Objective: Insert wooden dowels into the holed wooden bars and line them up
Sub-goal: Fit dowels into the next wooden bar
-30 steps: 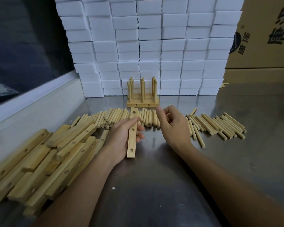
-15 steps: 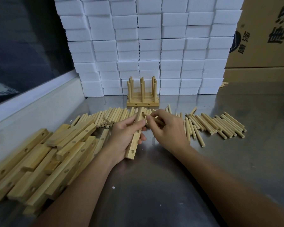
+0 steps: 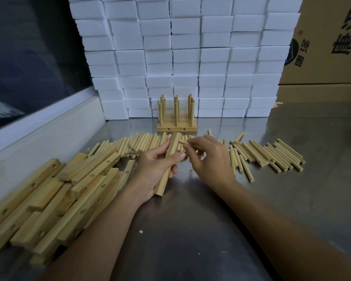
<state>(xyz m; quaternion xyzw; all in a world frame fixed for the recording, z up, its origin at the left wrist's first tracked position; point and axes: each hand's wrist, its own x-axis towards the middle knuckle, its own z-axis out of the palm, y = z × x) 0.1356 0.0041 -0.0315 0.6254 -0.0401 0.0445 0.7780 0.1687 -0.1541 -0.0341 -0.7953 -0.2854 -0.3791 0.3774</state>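
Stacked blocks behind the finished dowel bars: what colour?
Plain white blocks, clearest in the head view.

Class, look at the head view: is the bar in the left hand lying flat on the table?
No: the left hand holds the bar tilted, its far end raised toward the dowel pinched in the right hand.

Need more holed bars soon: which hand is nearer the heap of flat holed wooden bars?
Left. The left hand holds a bar right beside the heap of holed wooden bars; the right hand is farther right, pinching a dowel.
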